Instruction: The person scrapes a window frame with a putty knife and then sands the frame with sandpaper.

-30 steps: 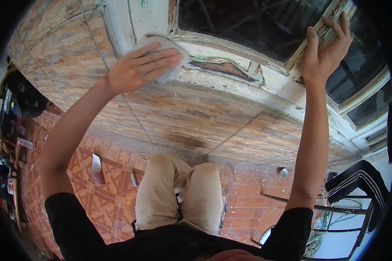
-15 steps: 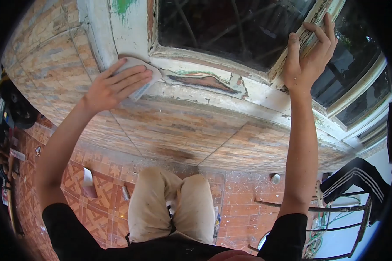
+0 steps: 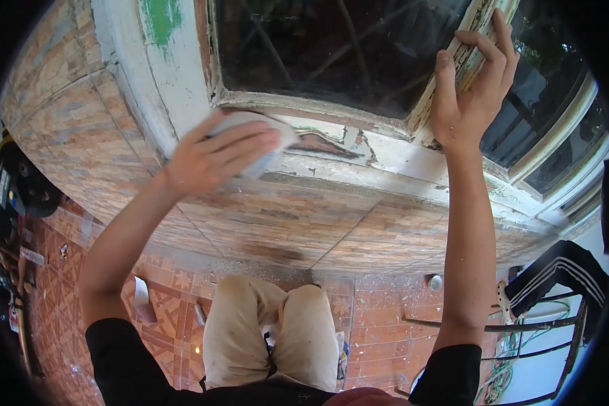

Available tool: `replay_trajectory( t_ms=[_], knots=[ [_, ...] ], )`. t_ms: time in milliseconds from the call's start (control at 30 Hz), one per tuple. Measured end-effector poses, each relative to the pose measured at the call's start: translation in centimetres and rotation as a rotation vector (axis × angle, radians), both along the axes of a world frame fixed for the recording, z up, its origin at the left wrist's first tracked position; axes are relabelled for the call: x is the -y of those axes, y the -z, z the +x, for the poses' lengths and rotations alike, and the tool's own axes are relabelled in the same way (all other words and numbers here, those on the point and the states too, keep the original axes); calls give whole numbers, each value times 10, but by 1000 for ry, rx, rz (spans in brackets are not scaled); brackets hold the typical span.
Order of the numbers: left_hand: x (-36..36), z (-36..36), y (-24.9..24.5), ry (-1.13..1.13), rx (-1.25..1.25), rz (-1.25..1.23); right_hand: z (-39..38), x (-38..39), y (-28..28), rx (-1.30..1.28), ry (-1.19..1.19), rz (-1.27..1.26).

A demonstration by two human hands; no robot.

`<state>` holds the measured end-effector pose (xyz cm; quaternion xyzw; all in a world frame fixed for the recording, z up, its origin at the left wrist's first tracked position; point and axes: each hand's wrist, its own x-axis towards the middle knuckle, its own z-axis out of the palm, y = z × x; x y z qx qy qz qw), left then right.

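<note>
My left hand [image 3: 216, 159], blurred by motion, presses a grey-white sheet of sandpaper [image 3: 284, 139] flat against the lower rail of an old window frame [image 3: 399, 154]. Its fingers lie over the sheet and cover part of it. Beside the sheet's right edge, the rail shows a patch of peeled paint [image 3: 328, 145] with brown and green beneath. Higher on the right, my right hand [image 3: 470, 101] rests on the worn upright [image 3: 465, 40] between panes, thumb and fingers spread, holding no loose thing.
Below the window is a wall of stone-patterned tile [image 3: 264, 216]. Paint flakes and a strip of paper [image 3: 142, 298] lie on the red tiled floor [image 3: 379, 304]. A small can [image 3: 434, 282] stands near the wall. At right is a metal rack [image 3: 568, 352] with dark striped cloth [image 3: 555, 277].
My left hand has slid right along the rail with the sandpaper, now reaching nearer the peeled patch. My right hand stays on the upright. The view has shifted slightly.
</note>
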<state>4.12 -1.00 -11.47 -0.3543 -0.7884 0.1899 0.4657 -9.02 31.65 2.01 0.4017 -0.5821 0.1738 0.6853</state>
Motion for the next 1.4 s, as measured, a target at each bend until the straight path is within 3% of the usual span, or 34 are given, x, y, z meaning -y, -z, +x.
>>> replay_trajectory(
  t_ms=[100, 300, 467, 567, 733, 933, 1100, 1300, 1400],
  knots=[
    [25, 14, -2, -141, 40, -5, 1, -2, 1, -2, 85, -11],
    [-37, -8, -8, -140, 0, 0, 8, -2, 3, 45, 98, -13],
    [-5, -9, 9, -103, -96, 60, -5, -1, 1, 6, -37, -10],
    [3, -4, 7, -102, -96, 111, -6, -2, 0, -44, 8, 3],
    [-41, -21, -15, -16, -110, -113, -7, -2, -1, -57, 5, 4],
    [9, 0, 4, -138, -50, 46, -7, -2, -2, -38, -36, -22],
    [-40, -14, -17, -69, -86, 0, -4, 1, 0, -72, 1, -32],
    [-16, -10, -7, -69, -64, 44, 4, 1, 2, 57, -2, -79],
    [-38, -12, -22, -25, 20, -2, -4, 5, 1, -4, -137, -87]
  ],
)
